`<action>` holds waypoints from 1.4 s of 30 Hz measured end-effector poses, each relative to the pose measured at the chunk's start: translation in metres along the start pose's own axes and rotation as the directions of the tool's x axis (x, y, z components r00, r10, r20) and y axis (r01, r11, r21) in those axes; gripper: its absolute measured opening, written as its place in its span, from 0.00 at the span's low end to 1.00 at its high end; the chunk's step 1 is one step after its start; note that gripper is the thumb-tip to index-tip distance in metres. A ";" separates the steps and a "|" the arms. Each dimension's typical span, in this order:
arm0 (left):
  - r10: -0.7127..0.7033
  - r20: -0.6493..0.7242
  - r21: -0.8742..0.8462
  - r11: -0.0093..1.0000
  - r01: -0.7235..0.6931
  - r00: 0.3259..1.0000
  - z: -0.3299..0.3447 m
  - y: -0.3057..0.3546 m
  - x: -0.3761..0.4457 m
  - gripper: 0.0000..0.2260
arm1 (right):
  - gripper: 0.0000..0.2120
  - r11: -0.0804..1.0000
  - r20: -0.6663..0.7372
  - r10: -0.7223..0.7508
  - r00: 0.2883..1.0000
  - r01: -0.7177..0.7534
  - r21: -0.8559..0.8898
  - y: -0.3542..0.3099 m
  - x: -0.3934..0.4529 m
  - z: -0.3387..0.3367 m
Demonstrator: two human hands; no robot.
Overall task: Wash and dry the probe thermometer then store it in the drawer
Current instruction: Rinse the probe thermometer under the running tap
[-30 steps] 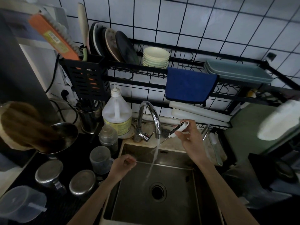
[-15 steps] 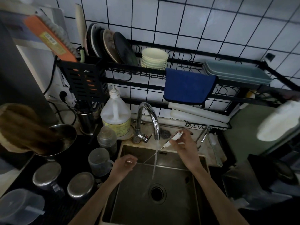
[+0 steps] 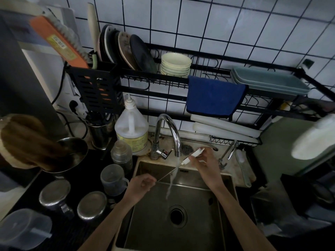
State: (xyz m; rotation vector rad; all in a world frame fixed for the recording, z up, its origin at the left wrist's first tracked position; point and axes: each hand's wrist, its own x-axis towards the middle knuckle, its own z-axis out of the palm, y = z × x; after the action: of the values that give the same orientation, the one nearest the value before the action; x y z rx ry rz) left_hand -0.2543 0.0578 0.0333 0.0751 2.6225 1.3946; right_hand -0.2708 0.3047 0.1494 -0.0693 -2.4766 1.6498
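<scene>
The probe thermometer (image 3: 186, 161) has a white body and a thin metal probe. It slants down to the left across the running water under the faucet (image 3: 169, 131). My right hand (image 3: 206, 165) grips the white body near the sink's back rim. My left hand (image 3: 142, 184) pinches the probe's tip over the left part of the steel sink (image 3: 199, 214). A blue cloth (image 3: 213, 96) hangs from the dish rack above. No drawer is in view.
A soap jug (image 3: 131, 127) and a small bottle stand left of the faucet. A measuring cup (image 3: 112, 179), two steel lids and a pot sit on the dark counter at left. The black rack (image 3: 181, 84) holds plates, bowls and trays.
My right hand has lowered the thermometer so the probe lies in the water stream. My left hand has closed on the probe's tip.
</scene>
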 end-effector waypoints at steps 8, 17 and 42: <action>0.001 0.008 0.000 1.000 -0.001 1.000 -0.002 -0.001 0.003 0.05 | 0.15 1.000 0.005 0.001 1.000 -0.001 -0.002 0.001 0.002 0.002; 0.007 0.033 -0.045 0.999 -0.006 0.999 0.000 0.002 0.016 0.04 | 0.15 1.000 -0.009 0.007 1.000 -0.007 0.007 -0.006 0.004 -0.005; 0.082 0.058 -0.052 0.996 -0.079 0.995 0.008 0.014 0.100 0.08 | 0.15 0.991 -0.181 -0.084 0.980 0.064 -0.114 -0.050 -0.009 -0.042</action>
State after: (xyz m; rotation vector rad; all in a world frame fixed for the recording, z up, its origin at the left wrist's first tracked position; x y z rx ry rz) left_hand -0.3517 0.0842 0.0277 0.2154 2.5607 1.4581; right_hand -0.2526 0.3223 0.2101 -0.1359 -2.3946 1.4113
